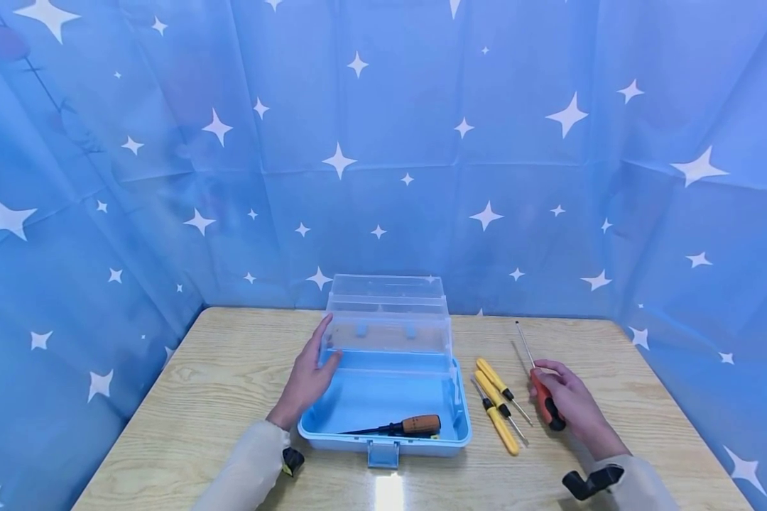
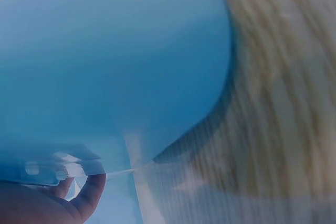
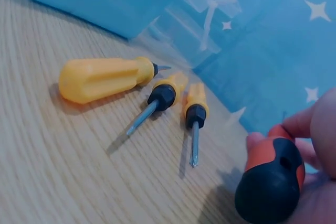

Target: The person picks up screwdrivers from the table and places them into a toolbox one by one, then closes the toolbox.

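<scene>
A light blue toolbox (image 1: 383, 446) stands on the table, its clear lid (image 1: 388, 333) raised at the back. My left hand (image 1: 308, 380) holds the box's back left edge, thumb over the inner side and fingers along the outside. Inside lies a brown-handled screwdriver (image 1: 420, 424) with a dark shaft, partly covering another dark and yellow item. My right hand (image 1: 567, 397) grips a red and black screwdriver (image 1: 543, 401), its shaft pointing away and casting a shadow on the table. Between box and right hand lie yellow-handled screwdrivers (image 3: 105, 80), three in all, with black collars.
The wooden table (image 1: 230, 383) ends at a blue curtain (image 1: 396, 199) with white stars behind and on both sides. A latch (image 1: 383, 454) hangs down at the box's front. Dark wrist mounts sit on both sleeves.
</scene>
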`<state>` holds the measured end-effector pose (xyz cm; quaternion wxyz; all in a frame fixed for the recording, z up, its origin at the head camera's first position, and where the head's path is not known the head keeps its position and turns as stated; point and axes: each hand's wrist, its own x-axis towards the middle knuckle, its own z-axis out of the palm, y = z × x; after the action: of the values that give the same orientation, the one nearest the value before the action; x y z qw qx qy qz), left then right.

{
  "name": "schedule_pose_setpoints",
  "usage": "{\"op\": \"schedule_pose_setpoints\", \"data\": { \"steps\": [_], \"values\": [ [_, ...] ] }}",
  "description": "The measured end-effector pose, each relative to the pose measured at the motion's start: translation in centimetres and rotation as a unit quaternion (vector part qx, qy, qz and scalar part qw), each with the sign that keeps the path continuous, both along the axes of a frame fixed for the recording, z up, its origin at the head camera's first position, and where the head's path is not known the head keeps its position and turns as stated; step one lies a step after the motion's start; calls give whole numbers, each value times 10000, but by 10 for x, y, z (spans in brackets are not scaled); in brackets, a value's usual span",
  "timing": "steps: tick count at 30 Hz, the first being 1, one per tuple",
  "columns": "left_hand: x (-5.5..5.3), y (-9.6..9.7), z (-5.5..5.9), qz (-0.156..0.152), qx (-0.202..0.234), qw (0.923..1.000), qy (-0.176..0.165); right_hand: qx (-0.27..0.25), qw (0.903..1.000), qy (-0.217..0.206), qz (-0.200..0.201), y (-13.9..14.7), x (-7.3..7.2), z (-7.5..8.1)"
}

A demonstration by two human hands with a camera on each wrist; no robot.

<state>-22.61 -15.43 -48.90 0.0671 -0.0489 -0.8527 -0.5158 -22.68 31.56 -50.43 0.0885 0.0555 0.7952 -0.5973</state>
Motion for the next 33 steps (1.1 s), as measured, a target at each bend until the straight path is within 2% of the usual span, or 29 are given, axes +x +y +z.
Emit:
{"op": "schedule_pose_setpoints", "data": {
  "steps": [6, 19, 24, 33],
  "values": [
    [0, 0, 0, 3, -5, 10000, -10, -194, 9993, 285, -105, -1, 0, 6],
    [0, 0, -1, 16, 7, 10000, -5, -373, 9974, 493, 360, -11, 2, 21],
    [0, 0, -1, 25, 16, 10000, -1, -418, 9967, 569, 393, -17, 5, 30],
    [2, 1, 0, 35, 23, 9999, -99, -186, 9954, 858, 388, -24, 7, 39]
  ]
}}
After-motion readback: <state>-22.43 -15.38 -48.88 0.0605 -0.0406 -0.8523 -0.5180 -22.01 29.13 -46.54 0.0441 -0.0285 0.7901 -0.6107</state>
